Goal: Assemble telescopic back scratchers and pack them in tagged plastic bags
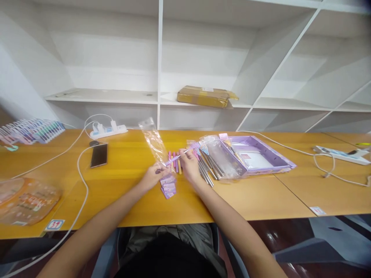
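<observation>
My right hand (189, 164) is closed around the thin metal shaft of a purple back scratcher (174, 159) with a claw-like head. At its handle end, the fingers of my left hand (153, 175) pinch together by the mouth of a long clear plastic bag (155, 141); whether the handle is inside the bag I cannot tell. Beneath and between the hands lie several pink and yellow handles (179, 166). Small purple cards (169, 188) are piled just below. Right of my right hand, more back scratchers (213, 164) with silver shafts and coloured heads lie side by side.
Clear plastic bags (213, 148) lie against a purple box (272, 150) on the right. Farther left are a phone (99, 155), a power strip (108, 132), white cables, an orange bag (31, 200) and a rack of pens (34, 130). A cardboard parcel (204, 96) rests on the shelf.
</observation>
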`<state>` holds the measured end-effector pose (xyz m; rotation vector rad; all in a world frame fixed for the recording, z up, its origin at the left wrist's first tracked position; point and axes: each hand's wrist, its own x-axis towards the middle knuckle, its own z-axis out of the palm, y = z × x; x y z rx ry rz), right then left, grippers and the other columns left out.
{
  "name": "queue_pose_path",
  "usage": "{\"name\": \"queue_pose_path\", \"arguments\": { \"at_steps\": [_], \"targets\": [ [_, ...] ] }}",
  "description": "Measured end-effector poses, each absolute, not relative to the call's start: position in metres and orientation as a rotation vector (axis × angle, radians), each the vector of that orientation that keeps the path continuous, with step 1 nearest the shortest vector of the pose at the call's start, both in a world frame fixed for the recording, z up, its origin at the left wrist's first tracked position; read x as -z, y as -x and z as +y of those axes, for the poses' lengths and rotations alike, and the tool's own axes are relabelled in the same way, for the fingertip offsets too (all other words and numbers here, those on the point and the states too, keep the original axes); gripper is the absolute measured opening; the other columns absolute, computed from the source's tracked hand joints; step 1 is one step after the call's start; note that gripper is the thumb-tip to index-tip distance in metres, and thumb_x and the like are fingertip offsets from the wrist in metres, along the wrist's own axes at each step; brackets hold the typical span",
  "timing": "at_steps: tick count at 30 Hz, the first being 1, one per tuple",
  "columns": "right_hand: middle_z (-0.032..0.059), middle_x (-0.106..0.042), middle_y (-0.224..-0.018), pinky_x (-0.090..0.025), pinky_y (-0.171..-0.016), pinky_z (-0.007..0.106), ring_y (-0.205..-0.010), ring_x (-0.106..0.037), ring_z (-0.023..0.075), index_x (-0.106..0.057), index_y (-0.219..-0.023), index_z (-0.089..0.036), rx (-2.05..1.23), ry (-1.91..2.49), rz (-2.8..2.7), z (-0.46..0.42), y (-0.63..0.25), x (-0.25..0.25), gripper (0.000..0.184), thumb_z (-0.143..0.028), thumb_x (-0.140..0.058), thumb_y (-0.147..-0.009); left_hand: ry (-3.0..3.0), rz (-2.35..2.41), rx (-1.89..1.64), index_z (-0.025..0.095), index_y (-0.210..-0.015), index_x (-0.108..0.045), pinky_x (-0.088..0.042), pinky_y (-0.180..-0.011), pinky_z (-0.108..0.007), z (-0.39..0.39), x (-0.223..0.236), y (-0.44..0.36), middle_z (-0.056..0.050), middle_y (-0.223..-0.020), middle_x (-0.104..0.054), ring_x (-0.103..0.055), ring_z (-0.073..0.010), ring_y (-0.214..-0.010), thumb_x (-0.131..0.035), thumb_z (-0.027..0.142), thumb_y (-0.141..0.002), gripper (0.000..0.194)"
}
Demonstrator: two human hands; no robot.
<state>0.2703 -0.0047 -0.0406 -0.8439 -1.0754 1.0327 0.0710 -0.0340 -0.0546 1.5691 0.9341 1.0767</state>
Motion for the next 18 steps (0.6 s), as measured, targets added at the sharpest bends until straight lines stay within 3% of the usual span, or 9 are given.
{"name": "queue_pose_path", "arguments": {
  "at_steps": [2, 4, 7, 9, 18],
  "targets": [
    [0.0015, -0.07, -0.093, -0.056, -0.083, 0.033, -0.089, -0.066, 0.0186, -0.072, -0.112, -0.023, -0.964, 0.814, -0.955, -0.005, -0.276, 0.039, 0.046, -0.061, -0.076, -0.086, -1.378, 0.97, -1.22, 0.016, -0.09, -0.08, -0.052, -0.087, -0.035, -0.021, 0.054, -0.06, -0.009, -0.097, -0.076, -0.067, -0.0225, -0.091, -0.086, 0.061, -0.08, 0.046],
    [0.0013, -0.07, -0.092, -0.057, -0.082, 0.032, -0.085, -0.066, 0.0174, -0.073, -0.12, -0.024, -0.979, 0.8, -0.97, -0.009, -0.28, 0.038, 0.047, -0.059, -0.075, -0.089, -1.253, 1.007, -1.365, 0.015, -0.085, -0.077, -0.05, -0.081, -0.032, -0.008, 0.054, -0.048, -0.006, -0.086, -0.074, -0.064, -0.0183, -0.081, -0.092, 0.06, -0.073, 0.049],
    [0.0, -0.066, -0.079, -0.05, -0.059, 0.029, -0.063, -0.058, 0.0153, -0.075, -0.117, -0.023, -1.127, 0.842, -1.267, -0.019, -0.28, 0.037, 0.045, -0.062, -0.068, -0.096, -1.18, 1.035, -1.478, 0.015, -0.078, -0.071, -0.05, -0.076, -0.029, 0.002, 0.055, -0.035, -0.002, -0.076, -0.069, -0.06, -0.0142, -0.073, -0.094, 0.062, -0.069, 0.052],
    [-0.001, -0.064, -0.07, -0.043, -0.051, 0.029, -0.053, -0.051, 0.014, -0.076, -0.111, -0.022, -1.186, 0.872, -1.549, -0.026, -0.278, 0.036, 0.044, -0.062, -0.063, -0.099, -1.145, 1.031, -1.515, 0.016, -0.079, -0.07, -0.051, -0.075, -0.029, 0.003, 0.055, -0.033, -0.001, -0.076, -0.068, -0.06, -0.0137, -0.073, -0.093, 0.064, -0.07, 0.054],
    [0.0009, -0.07, -0.075, -0.047, -0.067, 0.029, -0.06, -0.058, 0.0158, -0.07, -0.098, -0.021, -0.873, 0.934, -2.067, -0.034, -0.273, 0.035, 0.034, -0.042, -0.047, -0.112, -0.976, 0.918, -1.6, 0.015, -0.077, -0.071, -0.056, -0.072, -0.027, -0.003, 0.04, -0.037, -0.004, -0.081, -0.074, -0.067, -0.0141, -0.075, -0.1, 0.058, -0.062, 0.054]
  ]
}}
